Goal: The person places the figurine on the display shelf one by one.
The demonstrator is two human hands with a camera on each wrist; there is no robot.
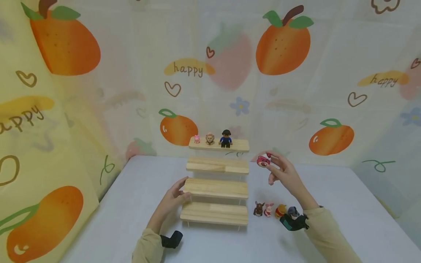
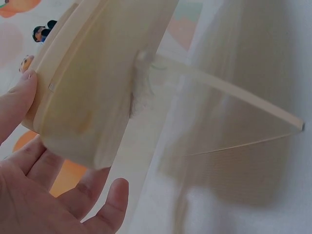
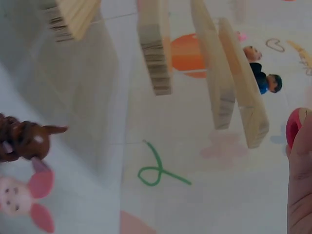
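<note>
Wooden rack (image 1: 215,188), left edge: touches with loosely spread left hand (image 1: 172,197), apparently for steadiness. Far right, pinches pink toy (image 1: 262,161) by its edge in right hand (image 1: 285,172), leaving front uncovered.

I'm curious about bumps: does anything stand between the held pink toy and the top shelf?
Nothing visible: open space separates the pink toy from the top shelf, whose right end is bare.

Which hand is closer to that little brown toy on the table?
The right hand: it is raised, on the same side of the wooden shelf as the brown toy. The left hand is on the opposite side, touching the shelf's left end.
</note>
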